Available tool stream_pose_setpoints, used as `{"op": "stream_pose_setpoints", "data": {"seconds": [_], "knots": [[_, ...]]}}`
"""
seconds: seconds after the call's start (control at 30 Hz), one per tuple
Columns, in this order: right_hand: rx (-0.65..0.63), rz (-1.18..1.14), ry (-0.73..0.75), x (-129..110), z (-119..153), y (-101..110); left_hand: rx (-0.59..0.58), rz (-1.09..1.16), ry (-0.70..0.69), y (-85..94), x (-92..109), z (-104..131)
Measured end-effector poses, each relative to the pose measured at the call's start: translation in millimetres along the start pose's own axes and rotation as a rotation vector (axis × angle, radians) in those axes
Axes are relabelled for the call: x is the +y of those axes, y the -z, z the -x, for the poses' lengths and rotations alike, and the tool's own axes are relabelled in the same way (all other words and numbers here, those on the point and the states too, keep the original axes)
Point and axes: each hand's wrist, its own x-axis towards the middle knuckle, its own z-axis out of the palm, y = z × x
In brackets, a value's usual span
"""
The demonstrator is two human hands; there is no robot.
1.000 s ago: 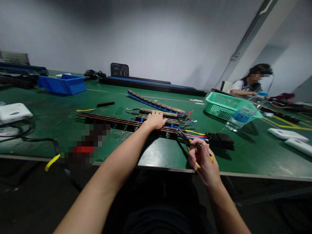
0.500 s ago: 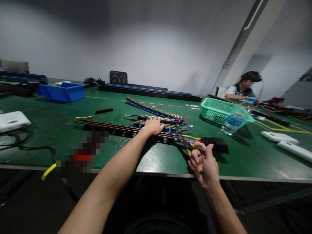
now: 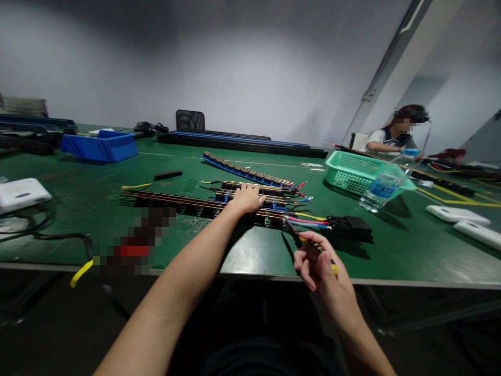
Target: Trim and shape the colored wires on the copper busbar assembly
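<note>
In the head view, my left hand [image 3: 247, 199] lies palm down, fingers spread and gripping nothing, upon the short metal-rodded strips [image 3: 278, 199]. These strips pass beneath my palm and fingers and show on both sides of them, with thin wire ends at the right. The long rodded strip [image 3: 176, 200] extends leftward from the near side of this hand, lying under my wrist.

My right hand [image 3: 321, 262] is curled around the pliers [image 3: 293, 230], whose handles are yellow and black; their dark tips point up and left, at the right end of the long rodded strip. Whether the tips touch it, I cannot tell. Coloured wires [image 3: 309, 218] run from that end, beyond my right fingers, to a black connector block [image 3: 350, 227].

The curved strip [image 3: 247, 169], blue along its near edge, lies farther off than my left fingertips, apart from them. To the right, a clear bottle [image 3: 379, 189] stands tilted in appearance before a green basket [image 3: 348, 175]; at the far left is a blue bin [image 3: 100, 146]. All rest on the green table [image 3: 254, 256]. A person [image 3: 385, 140] sits beyond the basket
</note>
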Motion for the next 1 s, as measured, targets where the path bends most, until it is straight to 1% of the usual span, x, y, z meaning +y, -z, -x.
{"op": "stream_pose_setpoints", "data": {"seconds": [0.1,0.3,0.4,0.57,0.67,0.73,0.83,0.9,1.0], "knots": [[0.06,0.016,0.005,-6.0,5.9,6.1,-0.003,0.001,-0.002,0.4,0.0,0.0],[0.139,0.181,0.104,-11.4,14.7,11.6,-0.014,0.002,-0.002,3.1,1.9,1.3],[0.211,0.19,0.149,-17.8,20.4,15.1,-0.021,-0.004,-0.001,4.4,2.4,2.2],[0.269,0.183,0.201,-25.2,21.4,33.6,-0.017,0.001,-0.002,4.7,1.9,3.4],[0.254,0.2,0.227,-21.1,14.5,44.6,-0.015,0.005,-0.003,3.7,1.7,2.9],[0.23,0.193,0.245,-15.8,7.5,47.9,-0.012,0.005,-0.004,2.9,1.6,2.2],[0.214,0.185,0.262,-6.1,-4.2,46.2,-0.012,-0.001,-0.008,1.8,1.3,0.9],[0.229,0.209,0.289,1.2,-10.7,42.6,-0.01,-0.006,-0.007,1.3,1.2,0.4],[0.265,0.327,0.334,13.8,-15.3,37.2,-0.006,-0.01,-0.009,1.3,1.2,0.4]]}}
